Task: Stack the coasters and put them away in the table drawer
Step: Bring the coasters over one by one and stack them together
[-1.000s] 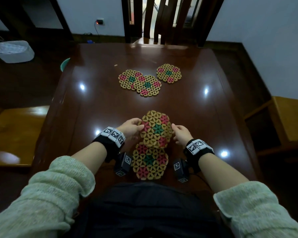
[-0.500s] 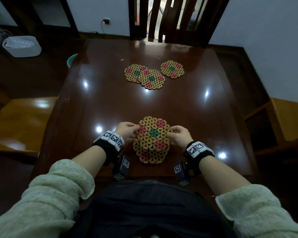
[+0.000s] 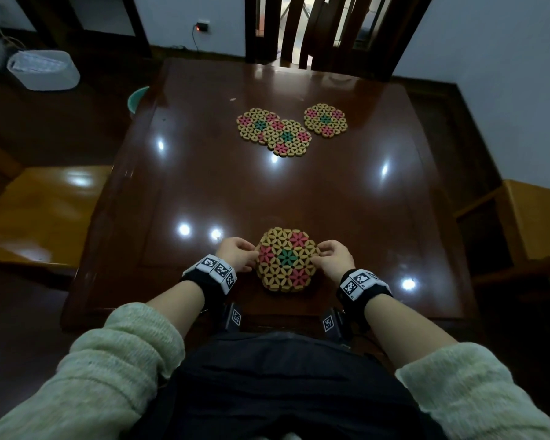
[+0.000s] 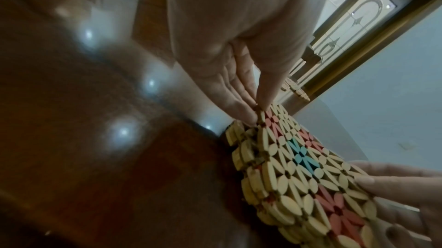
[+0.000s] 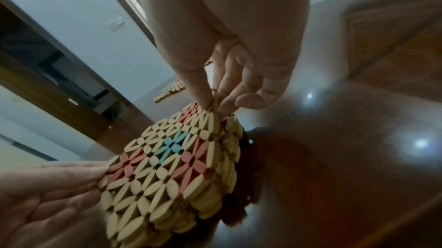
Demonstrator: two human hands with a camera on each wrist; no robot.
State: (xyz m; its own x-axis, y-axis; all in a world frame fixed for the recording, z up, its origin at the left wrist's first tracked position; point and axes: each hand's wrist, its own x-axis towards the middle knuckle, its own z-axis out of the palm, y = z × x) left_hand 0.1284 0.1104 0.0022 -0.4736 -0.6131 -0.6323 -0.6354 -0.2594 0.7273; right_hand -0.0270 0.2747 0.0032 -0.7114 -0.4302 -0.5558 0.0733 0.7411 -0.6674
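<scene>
A top coaster [image 3: 286, 260] of woven tan, pink and teal beads lies on another coaster near the table's front edge. My left hand [image 3: 251, 253] pinches its left rim, thumb above and fingers below [image 4: 241, 112]. My right hand [image 3: 318, 253] pinches the right rim [image 5: 214, 101] the same way. The lower coaster's edge [image 5: 229, 138] shows just under the top one. Across the table lie two overlapping coasters [image 3: 273, 131] and a single coaster [image 3: 324, 119]. No drawer shows in any view.
The dark glossy table [image 3: 346, 201] has a raised border. A chair back [image 3: 324, 27] stands at the far side. Wooden seats flank the left [image 3: 42, 211] and the right [image 3: 540, 223]. A white basket [image 3: 43, 69] sits on the floor, and a teal rim [image 3: 137, 96] shows by the table's left edge.
Both hands have drawn the top coaster toward me, from overlapping the near one to lying squarely on it. The far coasters have not moved.
</scene>
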